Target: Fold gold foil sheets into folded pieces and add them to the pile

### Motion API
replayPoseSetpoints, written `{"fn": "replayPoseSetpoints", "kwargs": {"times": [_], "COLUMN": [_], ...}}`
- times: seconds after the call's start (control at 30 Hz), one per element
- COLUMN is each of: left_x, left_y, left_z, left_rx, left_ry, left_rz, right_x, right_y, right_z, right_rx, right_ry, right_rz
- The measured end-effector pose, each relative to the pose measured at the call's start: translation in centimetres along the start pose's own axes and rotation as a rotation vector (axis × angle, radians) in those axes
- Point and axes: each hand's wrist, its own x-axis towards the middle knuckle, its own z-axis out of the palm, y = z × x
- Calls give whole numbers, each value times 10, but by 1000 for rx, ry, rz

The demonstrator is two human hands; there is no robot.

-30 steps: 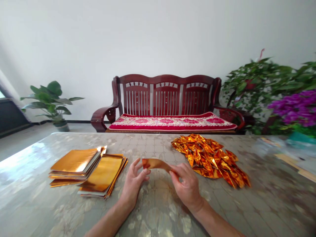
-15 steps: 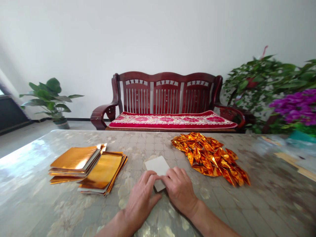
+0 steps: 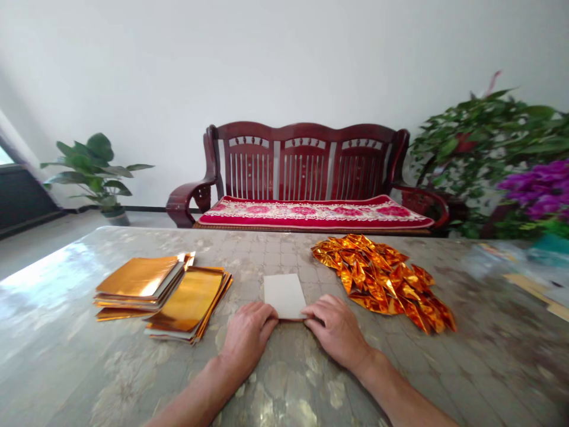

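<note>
A sheet of paper [image 3: 283, 295], pale side up, lies on the table in front of me with its near edge towards me. My left hand [image 3: 249, 329] pinches its near left corner between thumb and fingers. At the near right corner, my right hand [image 3: 334, 327] grips the paper the same way. Left of my hands rest two stacks of gold foil paper, one stack [image 3: 136, 276] partly behind the other stack [image 3: 193, 298]. On the right is a pile of folded, shiny orange-gold foil pieces [image 3: 377, 279].
The table [image 3: 284, 379] has a patterned, glossy cover. At its right end lie clear plastic bags [image 3: 489, 258] and a tan strip [image 3: 528, 289]. Beyond the table stand a dark red wooden bench [image 3: 302, 166], a potted plant [image 3: 93, 172] and purple flowers [image 3: 540, 190].
My hands have moved apart to the paper's two near corners. The paper has turned, from lying cornerwise to nearly square with me. The whole view has shifted slightly.
</note>
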Motion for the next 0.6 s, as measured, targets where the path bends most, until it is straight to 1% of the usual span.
{"fn": "replayPoseSetpoints", "kwargs": {"times": [0.13, 0.33, 0.47, 0.6], "left_x": [-1, -5, -6, -3], "left_y": [2, 1, 4, 3], "left_z": [1, 0, -5, -8], "left_rx": [56, 9, 43, 45], "left_ry": [-21, -26, -46, -85], "left_rz": [45, 80, 25, -35], "right_x": [1, 2, 4, 6], "right_y": [-1, -2, -2, -1], "right_z": [-1, -4, -3, -1], "right_rx": [10, 63, 66, -7], "right_ry": [-45, -84, -85, -88], "right_rz": [9, 97, 136, 150]}}
